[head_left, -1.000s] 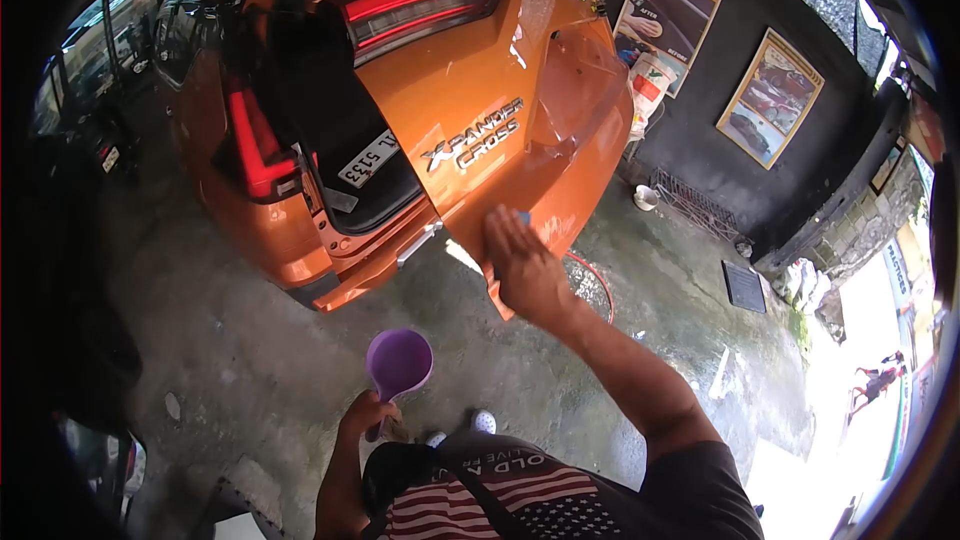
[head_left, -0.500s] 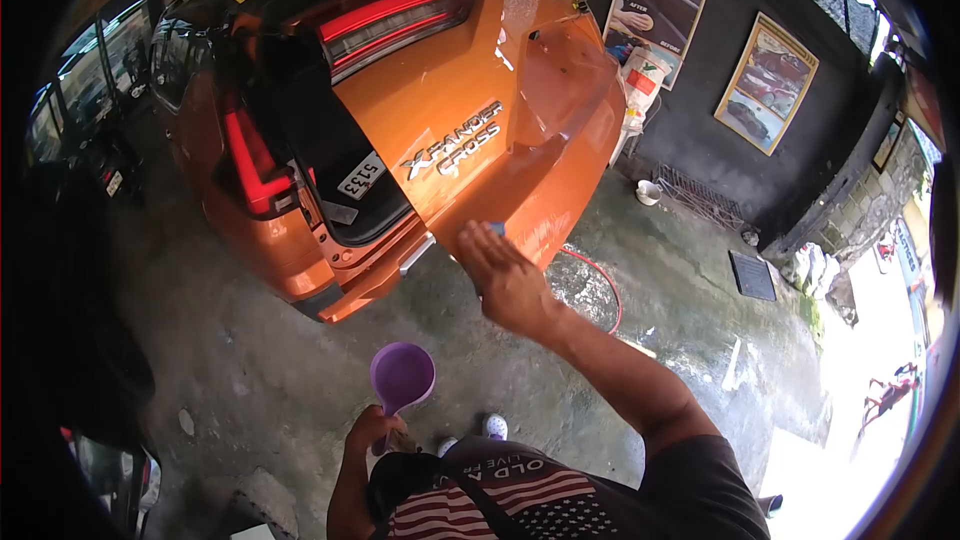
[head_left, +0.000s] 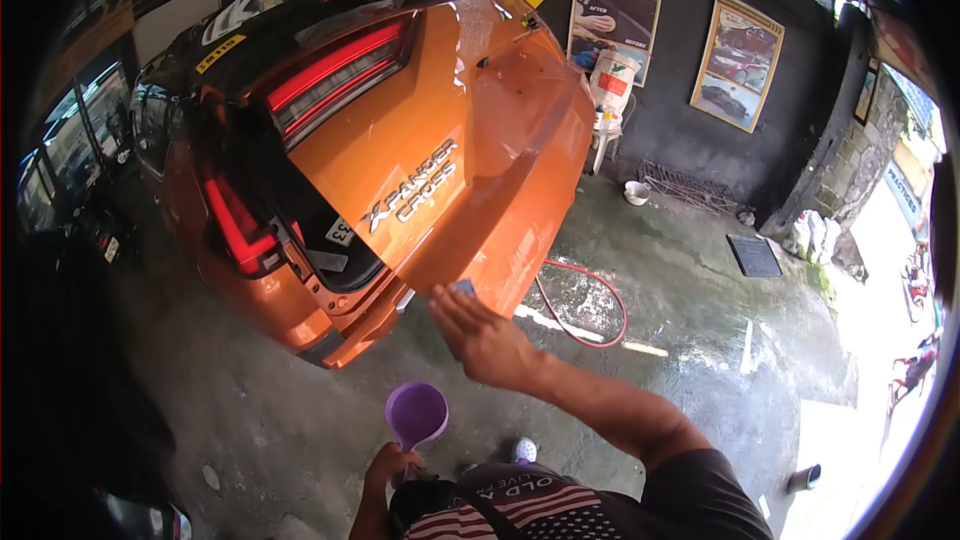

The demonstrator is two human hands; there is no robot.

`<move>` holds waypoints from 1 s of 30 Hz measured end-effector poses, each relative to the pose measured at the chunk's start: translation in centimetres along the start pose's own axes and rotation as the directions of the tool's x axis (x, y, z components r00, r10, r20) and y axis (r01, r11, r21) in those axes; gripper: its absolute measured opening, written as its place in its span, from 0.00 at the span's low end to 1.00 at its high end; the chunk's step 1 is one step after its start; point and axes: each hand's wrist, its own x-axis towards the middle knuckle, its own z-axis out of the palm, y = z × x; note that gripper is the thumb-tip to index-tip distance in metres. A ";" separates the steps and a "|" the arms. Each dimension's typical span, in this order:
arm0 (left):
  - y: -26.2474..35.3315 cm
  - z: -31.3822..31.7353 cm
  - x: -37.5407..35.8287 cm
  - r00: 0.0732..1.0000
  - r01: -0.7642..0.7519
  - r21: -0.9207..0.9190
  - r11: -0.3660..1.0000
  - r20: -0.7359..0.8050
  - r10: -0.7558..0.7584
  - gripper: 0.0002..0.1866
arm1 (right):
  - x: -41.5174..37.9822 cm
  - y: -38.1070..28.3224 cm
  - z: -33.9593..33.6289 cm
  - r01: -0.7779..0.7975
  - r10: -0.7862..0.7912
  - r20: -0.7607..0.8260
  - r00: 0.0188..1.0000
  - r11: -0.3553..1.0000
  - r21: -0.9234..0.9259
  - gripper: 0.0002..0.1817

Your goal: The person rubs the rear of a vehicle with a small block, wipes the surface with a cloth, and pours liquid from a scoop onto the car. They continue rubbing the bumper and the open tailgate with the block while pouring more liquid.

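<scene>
Right hand (head_left: 485, 340) flat, pressing blue sponge (head_left: 463, 287) under fingertips against raised orange tailgate (head_left: 440, 170) edge. Left hand (head_left: 392, 462) closed around purple dipper (head_left: 416, 416) handle, below. Best kept flat, wiping evenly along the edge.

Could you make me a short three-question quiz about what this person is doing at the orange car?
1. True or false: the left hand holds a purple dipper.
2. What does the right hand press against the orange tailgate? A) a blue sponge B) a brush C) a hose
3. Fill in: the red hose lies on the wet ____.

Key: 1 true; 2 A, the blue sponge at the tailgate's lower edge; 3 floor.
</scene>
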 end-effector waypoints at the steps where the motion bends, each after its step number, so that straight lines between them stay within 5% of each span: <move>1: -0.4 0.3 0.6 0.999 -0.037 0.007 0.999 0.035 0.036 0.11 | -1.1 -0.6 -0.8 -0.010 0.002 0.060 0.998 0.990 0.140 0.34; 4: 1.3 1.2 1.4 0.995 -0.003 0.002 1.000 0.103 0.003 0.11 | -7.8 0.0 -1.1 -0.263 0.189 0.209 0.960 0.866 0.425 0.37; 6: 2.5 2.0 1.3 0.989 0.069 -0.021 0.997 0.131 -0.066 0.11 | -16.5 2.5 3.5 -0.564 0.511 0.264 0.818 0.626 0.538 0.38; 9: 3.0 3.3 2.7 0.952 0.030 -0.224 0.974 0.304 0.041 0.11 | -36.7 4.3 11.7 -0.919 0.781 0.519 0.349 0.394 0.024 0.29; 11: 2.1 5.2 6.1 0.941 -0.162 0.003 0.987 0.300 0.154 0.09 | -50.3 2.7 14.8 -0.965 0.834 0.519 0.188 0.255 -0.059 0.23; 12: 1.8 6.0 7.7 0.942 -0.169 0.001 0.986 0.294 0.161 0.09 | -53.1 1.1 13.6 -0.995 0.862 0.507 0.030 0.072 -0.064 0.19; 13: 1.6 6.6 9.2 0.796 -0.517 0.059 0.854 0.399 0.454 0.09 | -57.9 0.4 14.2 -0.989 0.859 0.511 -0.041 0.039 -0.145 0.19; 14: 1.9 7.4 10.4 0.548 -0.795 0.073 0.602 0.512 0.662 0.08 | -59.6 -0.1 12.9 -0.983 0.837 0.518 -0.178 -0.130 -0.127 0.19; 17: 7.3 10.8 11.3 0.627 -0.667 0.005 0.745 0.544 0.557 0.09 | -59.9 1.5 8.7 -0.996 0.932 0.359 -0.050 -0.018 -0.093 0.17; 21: 10.7 17.4 16.6 0.596 -0.697 0.051 0.715 0.596 0.538 0.12 | -50.6 9.5 2.1 -0.981 0.969 0.162 0.189 0.178 0.082 0.12; 23: 13.4 20.5 19.8 0.808 -0.266 -0.021 0.964 0.540 0.235 0.13 | -44.6 14.4 -0.9 -0.946 0.927 0.196 0.320 0.302 0.116 0.11; 27: 18.4 25.7 24.6 0.853 -0.309 0.063 0.949 0.460 0.247 0.14 | -34.7 23.2 -3.4 -0.628 0.615 0.129 0.778 0.747 0.220 0.14; 30: 28.1 27.3 23.3 0.850 -0.316 -0.095 0.944 0.414 0.326 0.15 | -30.5 28.7 -1.4 -0.508 0.453 0.259 0.853 0.835 0.213 0.16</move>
